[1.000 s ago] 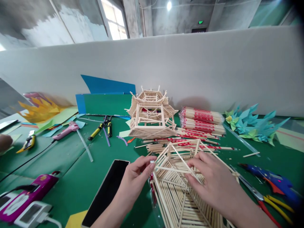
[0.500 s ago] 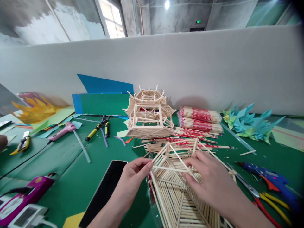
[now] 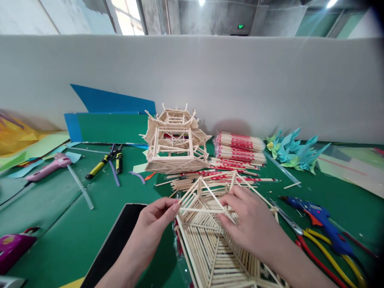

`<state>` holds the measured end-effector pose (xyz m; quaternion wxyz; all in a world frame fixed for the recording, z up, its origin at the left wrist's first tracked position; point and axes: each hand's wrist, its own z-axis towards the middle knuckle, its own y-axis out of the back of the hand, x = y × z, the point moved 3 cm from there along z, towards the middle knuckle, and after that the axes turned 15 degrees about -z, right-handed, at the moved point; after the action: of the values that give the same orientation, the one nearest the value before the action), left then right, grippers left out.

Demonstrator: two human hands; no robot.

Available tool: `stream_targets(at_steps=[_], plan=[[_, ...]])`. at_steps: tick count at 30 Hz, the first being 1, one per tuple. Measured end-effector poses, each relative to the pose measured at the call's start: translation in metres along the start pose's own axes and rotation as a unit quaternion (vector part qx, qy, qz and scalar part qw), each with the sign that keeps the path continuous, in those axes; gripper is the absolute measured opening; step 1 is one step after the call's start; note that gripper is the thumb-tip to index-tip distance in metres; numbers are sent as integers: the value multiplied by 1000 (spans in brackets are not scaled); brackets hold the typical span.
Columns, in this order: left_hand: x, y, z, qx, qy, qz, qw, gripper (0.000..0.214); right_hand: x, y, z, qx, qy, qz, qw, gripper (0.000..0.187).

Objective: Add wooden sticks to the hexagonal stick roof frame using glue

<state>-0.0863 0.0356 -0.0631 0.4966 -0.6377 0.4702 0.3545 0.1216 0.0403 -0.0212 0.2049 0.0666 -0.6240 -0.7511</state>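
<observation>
In front of me lies a many-sided frame of thin wooden sticks (image 3: 210,246), its panels filled with rows of sticks. My left hand (image 3: 159,218) pinches the frame's left corner, where several stick ends meet, between thumb and fingertips. My right hand (image 3: 244,220) is over the frame's upper part, its thumb and fingers closed on a thin wooden stick (image 3: 212,193) that slants up to the left toward a raised corner. Behind both hands stands a pagoda-like stick model (image 3: 175,142). The right fingertips partly cover the stick's lower end.
Bundled sticks in red wrappers (image 3: 240,147) lie behind, with loose sticks (image 3: 183,184) before them. At right are scissors (image 3: 295,230), a blue glue gun (image 3: 321,220) and teal paper leaves (image 3: 297,154). At left are a phone (image 3: 120,236), a pink glue gun (image 3: 49,167) and pliers (image 3: 105,162).
The view has swung right, so everything sits further left in it. Both hands keep their grips on the frame and the stick, with hardly any movement.
</observation>
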Motion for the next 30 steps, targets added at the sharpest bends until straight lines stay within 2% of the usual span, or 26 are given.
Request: stream_targets(at_steps=[10, 30], plan=[[0, 0, 2, -2, -3, 2, 1000, 17, 0, 1, 2, 16, 1, -8, 1000, 9], [0, 0, 4, 4, -4, 19, 1000, 19, 0, 0, 1, 6, 4, -1, 1000, 7]])
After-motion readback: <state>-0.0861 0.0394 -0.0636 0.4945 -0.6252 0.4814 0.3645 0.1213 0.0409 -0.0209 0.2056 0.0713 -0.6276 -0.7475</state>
